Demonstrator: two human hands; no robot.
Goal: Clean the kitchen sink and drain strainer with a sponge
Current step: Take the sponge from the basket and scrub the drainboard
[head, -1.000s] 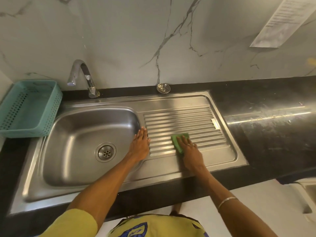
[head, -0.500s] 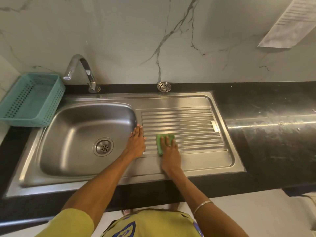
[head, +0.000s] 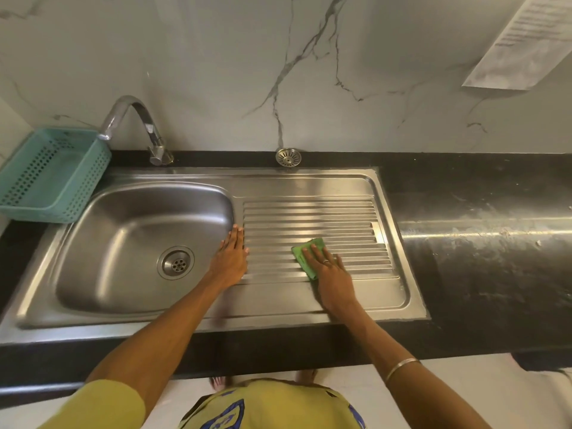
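A stainless steel sink (head: 102, 239) with a round drain (head: 175, 263) sits at the left. Its ribbed drainboard (head: 312, 215) lies to the right. My right hand (head: 331, 274) presses a green sponge (head: 305, 257) flat on the lower ribs of the drainboard. My left hand (head: 231, 258) rests flat, fingers together, on the strip between the basin and the ribs, holding nothing. The loose drain strainer (head: 288, 156) lies on the black counter behind the drainboard, against the wall.
A teal perforated basket (head: 52, 178) stands at the far left beside a curved chrome tap (head: 136, 125). A black stone counter (head: 483, 243) with white smears extends right. A marble wall with a paper sheet (head: 523, 41) rises behind.
My right hand slid the sponge left across the ribs, then back to the right. My left hand stayed on the strip beside the basin.
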